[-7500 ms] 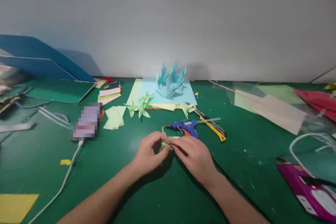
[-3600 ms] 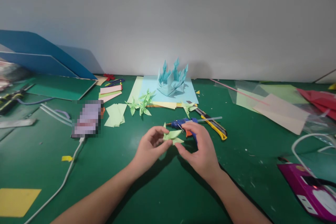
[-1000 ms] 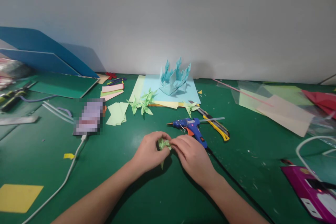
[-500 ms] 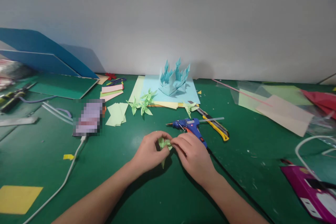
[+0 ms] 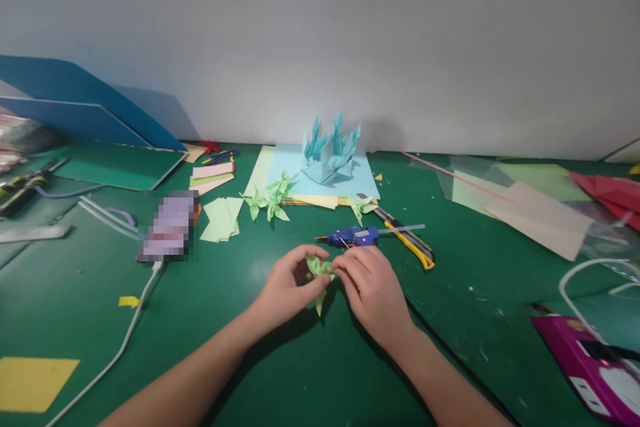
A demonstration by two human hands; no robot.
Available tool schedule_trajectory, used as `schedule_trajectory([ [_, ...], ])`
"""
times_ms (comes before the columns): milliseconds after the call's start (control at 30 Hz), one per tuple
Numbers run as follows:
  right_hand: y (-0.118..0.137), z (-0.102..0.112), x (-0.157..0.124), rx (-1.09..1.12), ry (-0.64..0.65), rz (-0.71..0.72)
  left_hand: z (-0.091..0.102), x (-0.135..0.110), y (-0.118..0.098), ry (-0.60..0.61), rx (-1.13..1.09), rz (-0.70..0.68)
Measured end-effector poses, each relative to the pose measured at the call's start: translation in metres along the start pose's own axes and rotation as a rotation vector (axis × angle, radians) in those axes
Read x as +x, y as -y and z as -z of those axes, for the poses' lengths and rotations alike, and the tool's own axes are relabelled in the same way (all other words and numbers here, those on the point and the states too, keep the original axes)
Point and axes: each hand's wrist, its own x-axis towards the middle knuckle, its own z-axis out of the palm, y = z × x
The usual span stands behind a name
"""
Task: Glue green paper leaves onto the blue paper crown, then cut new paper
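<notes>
Between my hands is a light green origami flower (image 5: pixel 320 268) with pointed petals, one of them hanging down. My left hand (image 5: pixel 289 283) grips it between thumb and fingers from the left. From the right, my right hand (image 5: pixel 374 290) pinches the tip of a petal. Just behind my right hand lies a blue glue gun (image 5: pixel 353 236) with a clear glue stick in its back; its handle is covered by the hand. More green paper flowers (image 5: pixel 277 199) sit beyond, and a single one (image 5: pixel 361 208) rests beside the yellow utility knife (image 5: pixel 407 240).
A light blue folded-paper piece (image 5: pixel 327 160) with upright spikes stands on paper sheets by the wall. At left are green paper slips (image 5: pixel 221 219), a phone (image 5: pixel 170 223) and its white cable (image 5: pixel 131 340). A magenta power strip (image 5: pixel 575 360) lies at right.
The green flower has shifted slightly right and been turned, so more of its petals show. My right hand has moved slightly, covering more of the glue gun's handle.
</notes>
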Motion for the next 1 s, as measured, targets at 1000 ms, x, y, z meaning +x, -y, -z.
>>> schedule_trajectory([
  [1000,0.0,0.004,0.0,0.0,0.038,0.053,-0.001,0.001,-0.009,0.042,-0.161,0.208],
])
